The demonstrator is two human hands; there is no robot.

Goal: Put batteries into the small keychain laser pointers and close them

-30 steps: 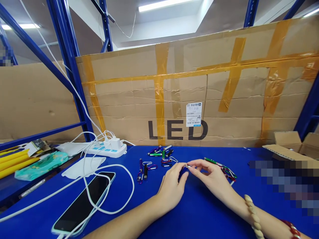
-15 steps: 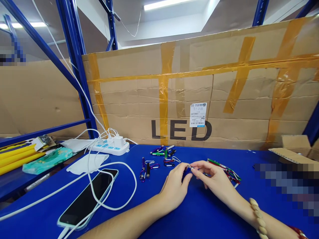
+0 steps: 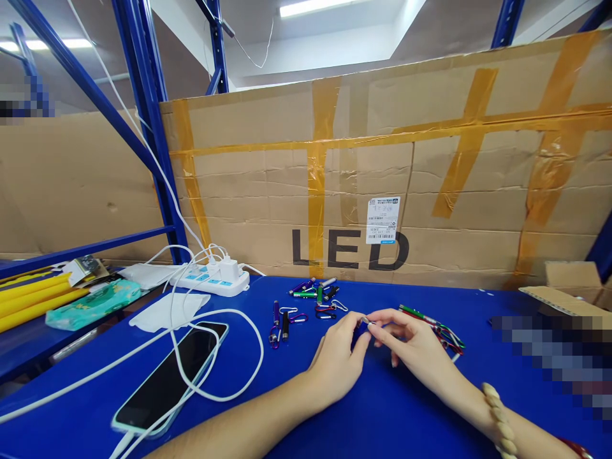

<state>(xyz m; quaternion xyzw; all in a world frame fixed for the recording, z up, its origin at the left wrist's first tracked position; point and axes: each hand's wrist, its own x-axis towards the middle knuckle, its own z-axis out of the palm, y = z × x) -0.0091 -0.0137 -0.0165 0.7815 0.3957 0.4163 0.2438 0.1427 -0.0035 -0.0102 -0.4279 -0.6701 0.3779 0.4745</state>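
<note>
My left hand point(image 3: 337, 357) and my right hand point(image 3: 411, 344) meet above the blue table, fingertips almost touching. Between them is a small silvery metal piece point(image 3: 366, 320), pinched by the right thumb and forefinger. The left thumb and forefinger curl about its other side, and most of what they hold is hidden. Just beyond my right hand lies a bunch of green and red metal tubes with carabiner clips point(image 3: 433, 325). To the left of my hands are a purple tube point(image 3: 276, 312), a black tube point(image 3: 285, 326) and a purple carabiner point(image 3: 299, 318).
Further back lies a pile of coloured metal tubes point(image 3: 315, 292). A phone point(image 3: 167, 382) with a looping white cable point(image 3: 220, 400) occupies the left, near a white power strip point(image 3: 224, 285). A large cardboard panel point(image 3: 268, 191) closes the back; an open carton point(image 3: 568, 299) stands right.
The whole view has shifted slightly. Both hands keep nearly the same pose at the small metal piece, with only a small movement of the right fingers.
</note>
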